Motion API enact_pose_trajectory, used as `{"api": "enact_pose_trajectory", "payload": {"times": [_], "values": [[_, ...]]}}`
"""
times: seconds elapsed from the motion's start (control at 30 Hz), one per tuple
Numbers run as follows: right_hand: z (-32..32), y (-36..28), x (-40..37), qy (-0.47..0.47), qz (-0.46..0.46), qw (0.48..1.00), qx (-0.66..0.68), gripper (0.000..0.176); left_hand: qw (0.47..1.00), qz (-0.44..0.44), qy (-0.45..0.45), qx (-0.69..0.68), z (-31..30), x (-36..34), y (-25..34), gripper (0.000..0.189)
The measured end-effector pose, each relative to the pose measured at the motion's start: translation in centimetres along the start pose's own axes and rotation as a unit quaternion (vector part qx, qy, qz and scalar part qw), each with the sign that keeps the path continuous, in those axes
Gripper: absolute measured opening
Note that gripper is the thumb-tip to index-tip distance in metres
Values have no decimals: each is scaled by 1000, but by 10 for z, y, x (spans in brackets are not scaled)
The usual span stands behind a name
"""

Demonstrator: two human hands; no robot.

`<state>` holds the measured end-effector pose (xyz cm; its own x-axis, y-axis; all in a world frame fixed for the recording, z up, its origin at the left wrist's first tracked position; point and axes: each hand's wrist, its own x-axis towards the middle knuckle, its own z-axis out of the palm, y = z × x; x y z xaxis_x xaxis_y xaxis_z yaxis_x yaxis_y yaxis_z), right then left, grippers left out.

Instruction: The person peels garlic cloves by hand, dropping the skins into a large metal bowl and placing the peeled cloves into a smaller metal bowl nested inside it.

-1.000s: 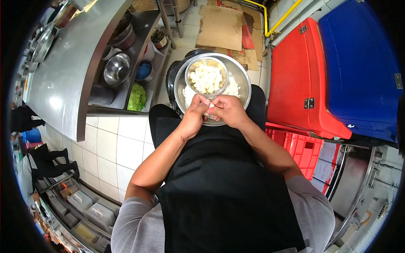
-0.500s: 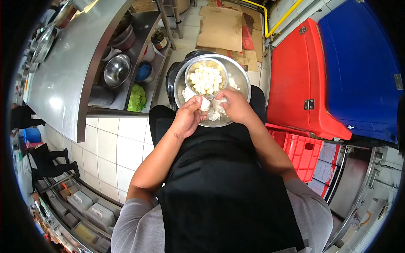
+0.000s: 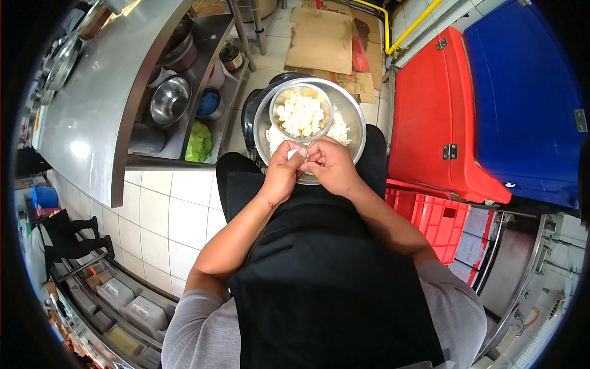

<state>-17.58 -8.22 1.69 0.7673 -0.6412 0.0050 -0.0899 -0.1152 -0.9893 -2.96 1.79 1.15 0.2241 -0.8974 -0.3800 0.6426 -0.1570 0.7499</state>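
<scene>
In the head view, the person's two bare hands meet just below the centre top of the frame, over the near edge of a large steel bowl (image 3: 358, 126) that sits at the lap. The left hand (image 3: 283, 174) is curled, its fingers (image 3: 295, 161) clenched on a small white piece (image 3: 294, 154) that shows just above the thumb. The right hand (image 3: 334, 167) lies against it from the right, fingers (image 3: 313, 163) bent inward and their tips pressed to the same piece, so both hands grip it together.

Inside the large bowl, toward its far side, stands a small steel bowl (image 3: 275, 98) filled with pale peeled pieces (image 3: 301, 115). More white scraps (image 3: 340, 132) lie in the large bowl around it. A black bucket (image 3: 248, 117) shows under the large bowl at its left. A black apron (image 3: 319, 277) fills the lower middle of the frame.

In the upper left a long steel surface (image 3: 92, 104) runs diagonally. The shelf (image 3: 209, 43) under it holds a steel mixing bowl (image 3: 170, 99), a blue container (image 3: 210, 103) and a green bag (image 3: 200, 142). On the right are a red bin lid (image 3: 433, 111) and a blue bin lid (image 3: 522, 92), side by side, with a red crate (image 3: 439, 216) below them. Flattened cardboard (image 3: 319, 40) lies on the floor at the top centre.
</scene>
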Motion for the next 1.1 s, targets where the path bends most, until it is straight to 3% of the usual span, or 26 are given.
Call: {"api": "enact_pose_trajectory", "payload": {"times": [0.07, 0.17, 0.27, 0.3, 0.4, 0.57, 0.63, 0.77, 0.87, 0.93, 0.97, 1.1], "values": [[4, 5, -2, -1, 37, 991, 129, 36, 1000, 0, 6, 3, 1, 3, -2, 9], [10, -16, 0, 34, 26, 987, 155, 36, 998, 54, 28, -16, 3, 12, -3, 8], [5, -19, 5, 41, 71, 982, 168, 35, 998, -3, 42, 41, 12, 4, 18, 11], [2, -14, 10, 38, 64, 993, 89, 35, 999, -15, 23, 23, 8, 5, 17, 13], [-1, -12, 7, 13, 88, 991, 101, 35, 999, 13, 5, 47, 5, 6, 16, 17], [-10, -7, 16, -33, 6, 998, 55, 36, 998, 53, 2, 46, 8, 6, 19, 17], [-18, -19, 20, -102, 77, 991, 48, 39, 998, 45, 0, 33, 4, 9, 17, 17], [-16, -28, 26, -63, 46, 992, 102, 44, 999, 5, -9, 39, 1, 13, 25, 20], [-21, -32, 29, -34, 5, 999, 15, 43, 999, -6, -39, 8, -5, 13, 37, 25], [-21, -23, 35, -54, -49, 997, -2, 34, 993, -35, -114, -26, -15, 14, 42, 24], [-14, -18, 32, -32, 29, 988, 151, 18, 992, -24, -123, 23, -18, 14, 42, 25], [-24, -18, 32, -17, 90, 977, 192, 10, 986, -5, -155, 65, -10, 6, 53, 27]]}}
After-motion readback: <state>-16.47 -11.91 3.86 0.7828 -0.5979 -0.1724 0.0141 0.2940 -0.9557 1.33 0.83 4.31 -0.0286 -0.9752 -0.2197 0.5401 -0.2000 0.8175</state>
